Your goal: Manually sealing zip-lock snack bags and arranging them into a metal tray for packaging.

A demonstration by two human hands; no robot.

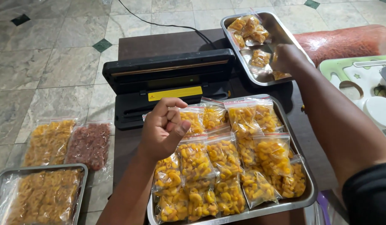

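Note:
My left hand (164, 127) hovers with its fingers curled shut and nothing in them, above the left side of a steel tray (308, 196) filled with several clear bags of yellow macaroni (226, 160). My right hand (286, 57) reaches into a second steel tray (280, 25) at the back and grips a small sealed bag of pasta (280, 75) near the tray's front edge. Other sealed bags (248, 29) lie in that tray. A black vacuum sealer (170, 81) with its lid down stands between the two trays.
The trays and sealer rest on a dark brown table (130, 43). On the tiled floor to the left lie large bags of yellow and reddish pasta (70, 143) and another tray (39, 196). A green and white board (359, 77) sits at right. A black cable (159, 23) runs back.

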